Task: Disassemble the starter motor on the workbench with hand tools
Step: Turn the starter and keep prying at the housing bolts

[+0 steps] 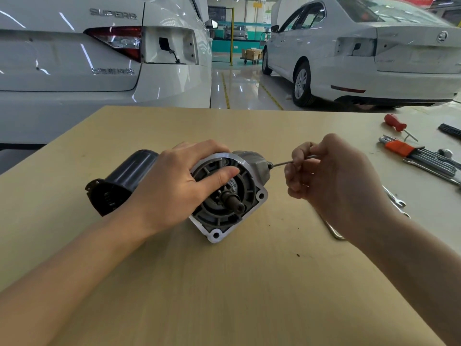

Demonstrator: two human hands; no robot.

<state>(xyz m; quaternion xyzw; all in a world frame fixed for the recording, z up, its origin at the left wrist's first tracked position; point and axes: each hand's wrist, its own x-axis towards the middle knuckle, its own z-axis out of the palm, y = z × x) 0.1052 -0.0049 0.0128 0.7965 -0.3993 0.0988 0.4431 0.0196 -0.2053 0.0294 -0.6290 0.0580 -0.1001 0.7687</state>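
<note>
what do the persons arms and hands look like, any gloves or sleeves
Both arms are bare from the frame edge to the fingers: no sleeves in view. The left hand and right hand wear no gloves. No rings, watch or wristbands show on the visible sides, and there are no markings. Fingernails are short and unpainted.

A car repair workshop is showing here: two white cars [374,51] are standing on a glossy floor [239,88] with painted yellow lines. Hand tools, among them a red-handled screwdriver [395,123], are lying on a wooden workbench [224,283].
</note>
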